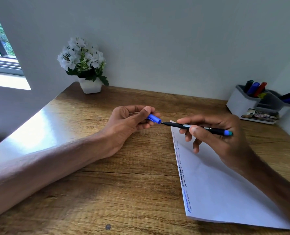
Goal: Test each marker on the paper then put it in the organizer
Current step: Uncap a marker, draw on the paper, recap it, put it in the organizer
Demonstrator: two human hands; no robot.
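Observation:
My right hand [220, 138] pinches a thin black marker [205, 128] with a blue end, held level above the top of the white paper [225, 192]. Its tip points left, right at the mouth of a blue cap [153, 118] gripped between thumb and fingers of my left hand [129, 126]. Whether the tip is inside the cap I cannot tell. Wavy test lines in black, red and blue run down the paper's left edge. The white and grey organizer [242, 104] stands at the back right with several markers upright in it.
A white pot of white flowers [90, 85] stands at the back left of the wooden desk [107, 192]. A wall runs behind the desk and a window is at far left. A small dark spot marks the desk near the front edge.

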